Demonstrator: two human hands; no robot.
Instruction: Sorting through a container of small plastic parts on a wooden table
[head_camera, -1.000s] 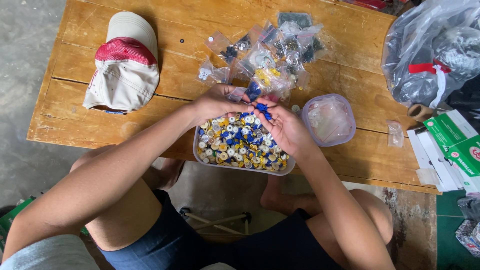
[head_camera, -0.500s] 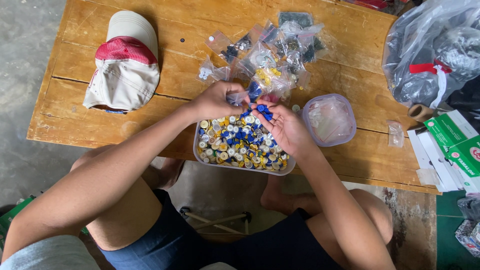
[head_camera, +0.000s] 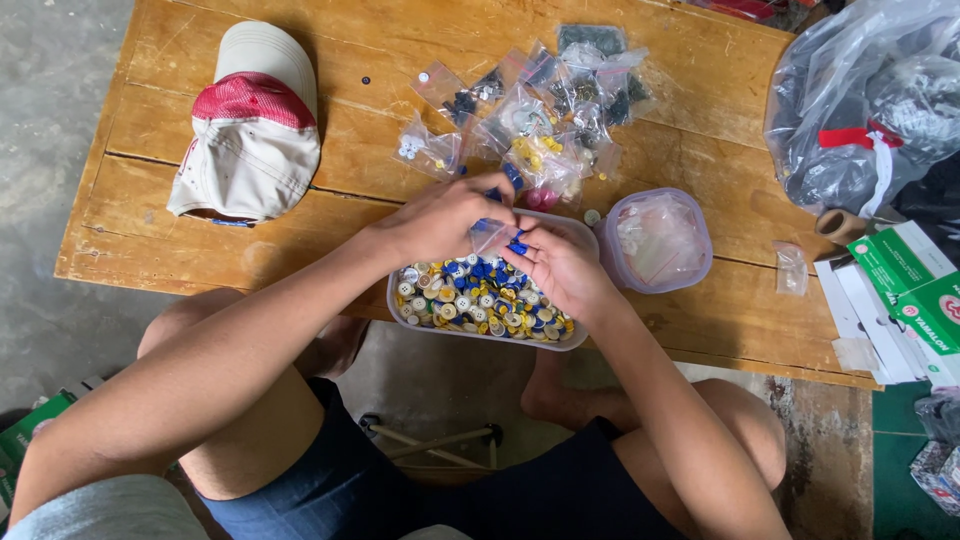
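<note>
A clear plastic tub (head_camera: 400, 312) full of mixed blue, yellow and white buttons (head_camera: 470, 300) sits at the near edge of the wooden table (head_camera: 150, 200). Above it my left hand (head_camera: 440, 218) pinches a small clear plastic bag (head_camera: 490, 236). My right hand (head_camera: 560, 268) is cupped, with a few blue buttons (head_camera: 517, 245) at its fingertips, touching the bag's mouth. Both hands meet over the tub's far side.
A pile of small clear bags with sorted buttons (head_camera: 530, 120) lies behind the tub. A round tub of empty bags (head_camera: 660, 240) stands to the right. A red and white cap (head_camera: 250, 130) lies at the left. A large plastic sack (head_camera: 870, 100) and green boxes (head_camera: 915, 290) are at the right.
My hands stay together over the tub with only small finger movements. The blue buttons have shifted slightly toward the little bag.
</note>
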